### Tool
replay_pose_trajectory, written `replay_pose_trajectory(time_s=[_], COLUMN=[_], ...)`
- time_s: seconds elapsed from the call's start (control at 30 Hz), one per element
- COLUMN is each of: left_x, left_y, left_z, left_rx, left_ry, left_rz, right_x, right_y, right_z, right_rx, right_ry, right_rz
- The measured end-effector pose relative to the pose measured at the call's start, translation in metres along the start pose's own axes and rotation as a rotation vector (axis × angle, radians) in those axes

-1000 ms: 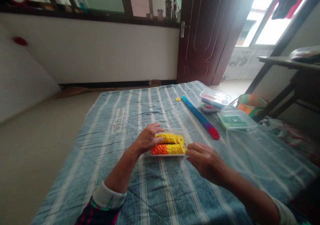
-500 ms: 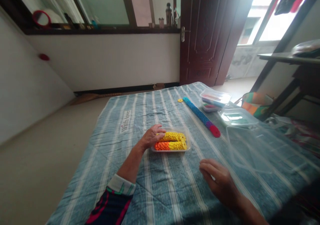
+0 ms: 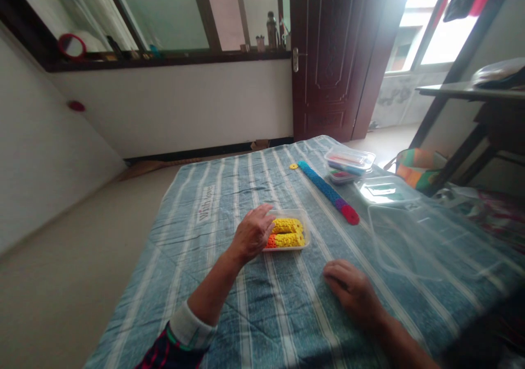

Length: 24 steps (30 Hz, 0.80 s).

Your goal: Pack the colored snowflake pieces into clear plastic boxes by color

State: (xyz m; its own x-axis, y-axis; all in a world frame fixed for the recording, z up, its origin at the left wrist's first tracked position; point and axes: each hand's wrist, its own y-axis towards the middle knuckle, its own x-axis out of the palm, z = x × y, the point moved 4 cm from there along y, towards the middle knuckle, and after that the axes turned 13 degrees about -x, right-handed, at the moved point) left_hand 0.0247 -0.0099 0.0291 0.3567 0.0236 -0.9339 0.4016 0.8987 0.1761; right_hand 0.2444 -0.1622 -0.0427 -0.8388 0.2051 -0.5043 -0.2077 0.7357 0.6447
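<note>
A person wears a dark sleeve, crossed by pinkish-red lines, at seven o'clock, its broad pale-grey cuff edged with green; the left hand and right hand are bare.

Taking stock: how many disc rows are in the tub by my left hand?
2: yellow row farther back, orange-and-yellow row nearer; more may be hidden.

Dark red door noted at rear, metal handle fitted. Window ledge bears a bottle and a red-rimmed mirror. Plastic-wrapped bundle rests on the side table, right.
</note>
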Motion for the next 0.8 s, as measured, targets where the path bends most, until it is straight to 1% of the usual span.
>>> replay_pose_trajectory(time_s=[0.07, 0.1, 0.17, 0.27, 0.33, 0.47, 0.57, 0.7, 0.8], left_x=[0.005, 0.008, 0.012, 0.013, 0.011, 0.010, 0.014, 0.022, 0.024], left_y=[-0.009, -0.012, -0.016, -0.016, -0.015, -0.010, -0.004, 0.004, 0.005], left_z=[0.009, 0.011, 0.013, 0.015, 0.016, 0.019, 0.023, 0.032, 0.035], left_rx=[0.062, 0.072, 0.057, 0.035, 0.046, 0.062, 0.085, 0.122, 0.147], left_ry=[0.036, 0.061, 0.113, 0.160, 0.171, 0.155, 0.108, 0.083, 0.083], left_rz=[-0.032, -0.061, -0.128, -0.204, -0.219, -0.200, -0.206, -0.253, -0.276], right_x=[0.001, 0.001, 0.002, 0.002, 0.002, 0.002, 0.001, 0.001, 0.001], right_y=[0.000, 0.000, 0.001, 0.002, 0.003, 0.004, 0.004, 0.004, 0.005], right_z=[0.003, 0.004, 0.005, 0.006, 0.007, 0.007, 0.008, 0.009, 0.008], right_rx=[0.045, 0.060, 0.079, 0.099, 0.106, 0.109, 0.109, 0.107, 0.105], right_ry=[0.017, 0.024, 0.030, 0.031, 0.034, 0.042, 0.043, 0.029, 0.028], right_rz=[-0.015, -0.022, -0.028, -0.025, -0.028, -0.033, -0.024, -0.019, -0.018])
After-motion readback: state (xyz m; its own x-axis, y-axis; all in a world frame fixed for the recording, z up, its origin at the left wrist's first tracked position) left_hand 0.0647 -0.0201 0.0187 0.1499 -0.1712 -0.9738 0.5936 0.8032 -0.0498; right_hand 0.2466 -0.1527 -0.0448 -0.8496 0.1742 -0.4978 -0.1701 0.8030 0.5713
